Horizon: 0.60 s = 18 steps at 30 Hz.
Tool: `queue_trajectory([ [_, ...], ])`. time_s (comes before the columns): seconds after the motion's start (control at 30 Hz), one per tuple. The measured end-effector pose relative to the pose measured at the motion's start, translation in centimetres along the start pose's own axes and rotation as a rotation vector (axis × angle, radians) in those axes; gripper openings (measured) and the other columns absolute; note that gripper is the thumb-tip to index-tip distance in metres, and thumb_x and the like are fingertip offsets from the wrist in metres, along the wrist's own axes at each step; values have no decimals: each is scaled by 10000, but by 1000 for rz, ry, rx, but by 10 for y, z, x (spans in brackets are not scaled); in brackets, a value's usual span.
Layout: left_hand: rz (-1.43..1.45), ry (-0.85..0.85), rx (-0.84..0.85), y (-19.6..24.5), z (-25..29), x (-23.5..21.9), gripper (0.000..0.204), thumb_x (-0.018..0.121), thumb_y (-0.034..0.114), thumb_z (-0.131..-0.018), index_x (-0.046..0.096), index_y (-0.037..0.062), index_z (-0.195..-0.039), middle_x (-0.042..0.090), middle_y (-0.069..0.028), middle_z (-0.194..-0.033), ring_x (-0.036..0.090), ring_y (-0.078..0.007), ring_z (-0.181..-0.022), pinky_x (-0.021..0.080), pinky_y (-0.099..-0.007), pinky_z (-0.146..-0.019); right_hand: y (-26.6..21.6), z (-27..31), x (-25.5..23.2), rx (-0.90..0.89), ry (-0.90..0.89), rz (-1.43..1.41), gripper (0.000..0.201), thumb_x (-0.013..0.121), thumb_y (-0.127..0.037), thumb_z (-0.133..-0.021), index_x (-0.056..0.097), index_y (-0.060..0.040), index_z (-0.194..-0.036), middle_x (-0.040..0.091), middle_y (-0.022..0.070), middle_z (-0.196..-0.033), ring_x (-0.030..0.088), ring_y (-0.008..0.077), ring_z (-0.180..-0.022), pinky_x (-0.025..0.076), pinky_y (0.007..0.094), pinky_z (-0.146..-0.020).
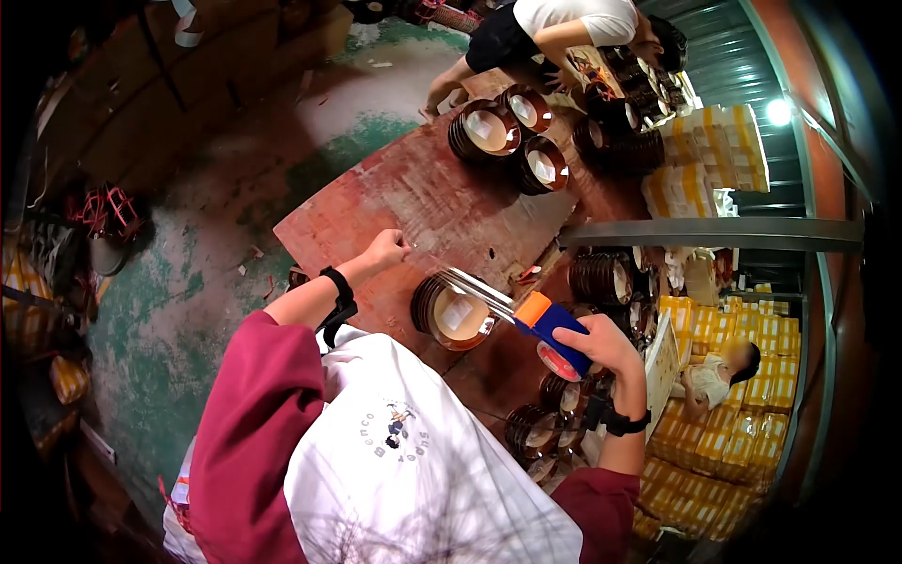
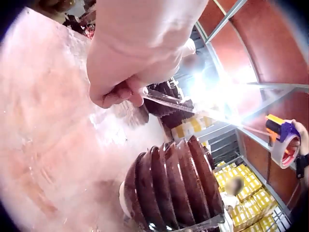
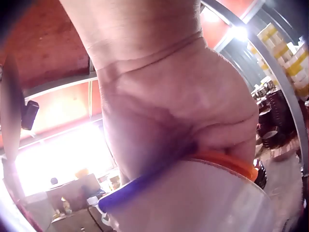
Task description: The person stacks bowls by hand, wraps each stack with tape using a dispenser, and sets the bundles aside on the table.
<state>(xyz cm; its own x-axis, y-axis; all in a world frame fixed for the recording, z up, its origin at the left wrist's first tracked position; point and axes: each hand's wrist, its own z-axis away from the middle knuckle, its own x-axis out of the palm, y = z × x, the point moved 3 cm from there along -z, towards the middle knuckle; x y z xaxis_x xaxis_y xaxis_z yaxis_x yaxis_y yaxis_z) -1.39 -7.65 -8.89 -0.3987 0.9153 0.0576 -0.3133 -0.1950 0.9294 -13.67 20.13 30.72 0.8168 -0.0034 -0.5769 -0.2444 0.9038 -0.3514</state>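
In the head view the right hand (image 1: pixel 606 344) grips a blue and orange tape dispenser (image 1: pixel 554 331) holding a roll of clear tape. A strip of clear tape (image 1: pixel 470 287) stretches from it toward the left hand (image 1: pixel 385 249), whose curled fingers pinch the tape's end in the left wrist view (image 2: pixel 130 94). The strip passes over the upper edge of a stack of dark brown bowls (image 1: pixel 458 315) lying between the hands on the reddish table (image 1: pixel 352 211). In the right wrist view, the large tape roll (image 3: pixel 203 193) hides most of the fingers.
More bowl stacks (image 1: pixel 489 130) stand at the table's far end, where another person (image 1: pixel 583 23) bends over. A metal post (image 1: pixel 714 233) crosses at the right. Yellow-taped packages (image 1: pixel 742 414) are piled on the right, with a seated person (image 1: pixel 709 383) beside them.
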Motion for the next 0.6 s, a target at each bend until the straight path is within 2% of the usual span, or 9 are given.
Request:
queue_trajectory([
  [0.23,-18,32,18,-13,-8,-5,144,623,37,-950,596,4,-813,643,-64,-696,593,-145,-628,483,-331,-555,-16,6,-1,13,30,74,541,772,-465,-883,726,72,-841,670,51,-696,600,99,-644,503,289,-631],
  [0.37,-12,43,-75,2,-2,-43,118,617,16,-924,599,-1,-809,636,-64,-705,610,-167,-652,484,-340,-589,-7,21,-19,42,63,60,513,775,-450,-886,735,61,-864,670,33,-704,588,83,-652,497,283,-630],
  [0.47,-172,21,-36,6,1,-44,112,633,29,-893,598,-3,-792,631,-68,-711,610,-174,-662,474,-351,-590,-16,26,-12,-14,-32,72,482,783,-428,-887,742,52,-871,674,22,-714,587,74,-662,497,276,-636],
  [0.5,-196,56,-6,1,0,-44,112,636,35,-886,597,-3,-788,630,-72,-710,608,-174,-664,472,-355,-589,-4,21,-9,-4,-68,73,456,792,-404,-885,746,49,-889,684,20,-731,592,70,-673,501,267,-649],
  [0.57,-244,120,57,-18,-8,-41,114,643,47,-873,597,-3,-782,629,-79,-708,604,-176,-668,467,-363,-588,-11,30,-9,-4,-93,79,430,791,-379,-889,752,48,-927,699,27,-756,602,62,-699,513,263,-660],
  [0.6,-225,127,7,-20,-6,-44,87,621,36,-860,596,-6,-788,633,-105,-731,608,-192,-684,472,-376,-597,-13,36,-12,14,-107,95,419,789,-368,-893,754,47,-940,703,26,-764,606,60,-710,517,263,-664],
])
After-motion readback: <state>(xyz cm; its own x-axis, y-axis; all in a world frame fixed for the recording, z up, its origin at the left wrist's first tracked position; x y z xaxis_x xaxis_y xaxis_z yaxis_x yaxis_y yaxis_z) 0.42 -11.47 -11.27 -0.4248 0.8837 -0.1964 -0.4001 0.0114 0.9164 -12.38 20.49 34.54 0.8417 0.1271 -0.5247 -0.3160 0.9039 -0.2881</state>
